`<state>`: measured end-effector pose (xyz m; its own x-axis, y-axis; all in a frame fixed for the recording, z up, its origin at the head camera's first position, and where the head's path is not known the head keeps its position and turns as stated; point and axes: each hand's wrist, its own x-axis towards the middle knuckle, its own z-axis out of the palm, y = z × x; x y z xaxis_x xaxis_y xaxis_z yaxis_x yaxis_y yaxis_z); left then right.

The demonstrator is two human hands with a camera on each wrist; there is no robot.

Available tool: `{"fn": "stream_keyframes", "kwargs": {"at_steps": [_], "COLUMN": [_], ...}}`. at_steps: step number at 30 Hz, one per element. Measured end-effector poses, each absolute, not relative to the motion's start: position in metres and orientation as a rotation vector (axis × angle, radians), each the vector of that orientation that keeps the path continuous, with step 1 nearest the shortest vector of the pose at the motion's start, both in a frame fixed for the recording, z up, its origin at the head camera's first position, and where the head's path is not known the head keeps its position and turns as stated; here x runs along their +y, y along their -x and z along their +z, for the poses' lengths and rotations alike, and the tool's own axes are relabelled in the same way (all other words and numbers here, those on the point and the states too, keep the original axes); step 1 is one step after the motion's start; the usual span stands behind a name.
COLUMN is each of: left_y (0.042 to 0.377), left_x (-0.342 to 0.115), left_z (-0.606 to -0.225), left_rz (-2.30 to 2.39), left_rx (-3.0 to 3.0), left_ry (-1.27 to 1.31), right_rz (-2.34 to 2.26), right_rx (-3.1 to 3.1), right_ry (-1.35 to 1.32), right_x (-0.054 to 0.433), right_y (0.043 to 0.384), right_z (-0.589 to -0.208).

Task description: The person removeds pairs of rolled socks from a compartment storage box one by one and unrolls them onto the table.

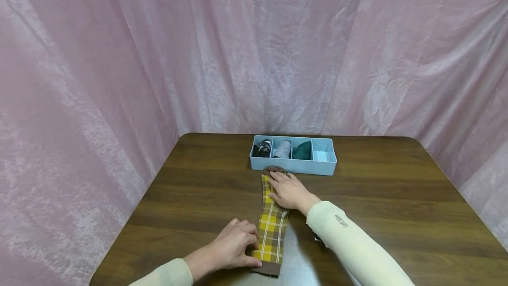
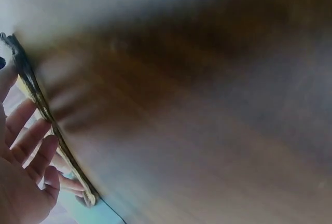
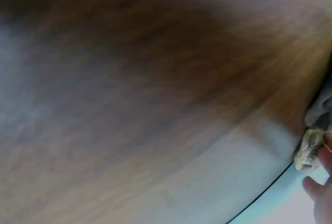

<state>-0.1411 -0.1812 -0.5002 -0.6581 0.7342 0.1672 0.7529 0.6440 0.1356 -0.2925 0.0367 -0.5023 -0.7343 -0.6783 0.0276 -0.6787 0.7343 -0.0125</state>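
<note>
Head view: your left hand [image 1: 235,245] rested at the near end of a yellow-and-brown plaid sock [image 1: 271,228], thumb at the brown cuff [image 1: 268,269], slightly bent fingers touching the left edge without clasping it. The sock lay flat on the wooden table [image 1: 190,189], its long axis running almost straight away from you, and to the right of your left fingers. Beside your right sleeve [image 1: 359,246], a small dark item [image 1: 315,236] showed, too hidden to identify. Your right hand [image 1: 291,192], the nearer one to the brown toe [image 1: 274,169], spread its fingers over the far end, pressing lightly or simply resting; none curled around the cloth. That toe reached the front of a blue tray [image 1: 293,167]; whether they touched, you could not tell. From left, its compartments held black-and-white [image 1: 263,148], grey [image 1: 283,149] and green bundles [image 1: 303,150]. Behind hung a pink curtain [image 1: 278,56].
</note>
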Motion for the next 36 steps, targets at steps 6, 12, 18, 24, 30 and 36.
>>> {"fn": "stream_keyframes", "kwargs": {"at_steps": [6, 12, 18, 24, 30, 36], "left_y": [0.135, 0.132, 0.131, 0.131, 0.136, 0.142], "left_x": [-0.182, -0.182, -0.181, -0.18, -0.188, -0.202], "left_z": [-0.501, -0.502, -0.506, -0.507, -0.501, -0.491], "left_rz": [-0.284, -0.263, -0.293, -0.264, -0.24, -0.178], "left_rx": [-2.706, -2.682, -2.694, -2.7, -2.768, -2.831], "left_ry": [1.301, 1.321, 1.306, 1.288, 1.308, 1.35], "right_rz": [0.045, 0.069, 0.036, 0.055, 0.037, 0.063], "right_rx": [-2.901, -2.945, -2.824, -2.957, -2.98, -2.999], "right_ry": [-1.122, -1.11, -1.204, -1.17, -1.159, -1.148], "right_x": [0.038, 0.04, 0.043, 0.046, 0.051, 0.06], "right_y": [0.29, 0.293, 0.295, 0.294, 0.295, 0.295], "right_z": [-0.5, -0.503, -0.504, -0.503, -0.499, -0.494]}}
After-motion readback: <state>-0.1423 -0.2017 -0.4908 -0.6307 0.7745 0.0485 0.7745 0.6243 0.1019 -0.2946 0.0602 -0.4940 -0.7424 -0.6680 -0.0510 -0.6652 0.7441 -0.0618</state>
